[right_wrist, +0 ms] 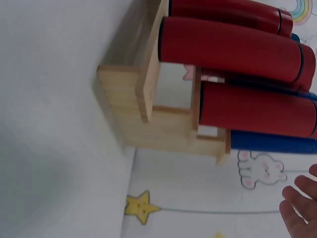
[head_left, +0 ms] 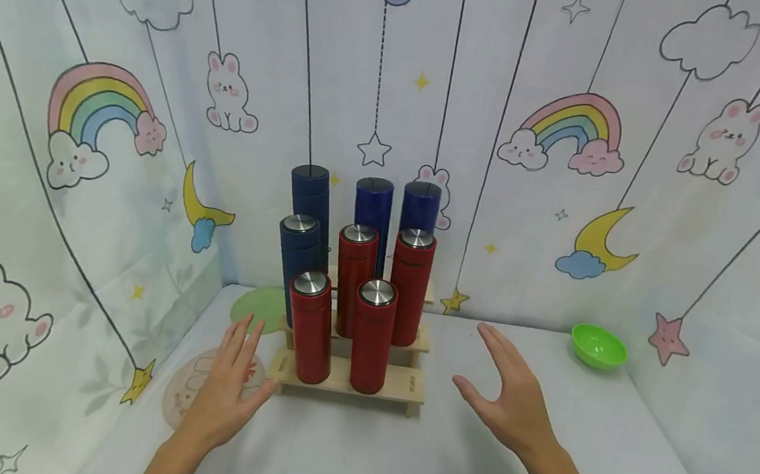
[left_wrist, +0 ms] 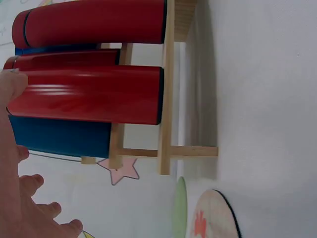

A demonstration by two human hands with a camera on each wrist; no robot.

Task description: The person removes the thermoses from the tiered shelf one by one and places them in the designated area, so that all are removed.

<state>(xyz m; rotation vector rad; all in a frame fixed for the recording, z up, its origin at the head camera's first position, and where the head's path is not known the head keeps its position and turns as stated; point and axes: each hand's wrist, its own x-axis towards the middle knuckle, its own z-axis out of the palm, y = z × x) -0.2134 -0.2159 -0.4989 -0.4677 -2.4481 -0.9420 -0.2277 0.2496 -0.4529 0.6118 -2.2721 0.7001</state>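
A stepped wooden rack (head_left: 409,383) stands on the white table with metal-topped flasks upright on its tiers. On the front tier are a left red flask (head_left: 310,338) and a right red flask (head_left: 372,344). The middle tier bears a dark blue flask (head_left: 299,255) and two red ones. Three blue flasks, partly hidden, stand at the back. My left hand (head_left: 225,391) hovers left of the rack with fingers spread, holding nothing; its thumb overlaps a red flask (left_wrist: 89,94) in the left wrist view. To the rack's right, my right hand (head_left: 519,402) is apart from it, fingers extended, with nothing held.
A bright green bowl (head_left: 599,346) sits near the table's back right corner. Left of the rack lie a green mat (head_left: 254,307) and a round patterned mat (head_left: 183,386), partly behind my left hand. A curtain (head_left: 527,229) with cartoon prints surrounds the table.
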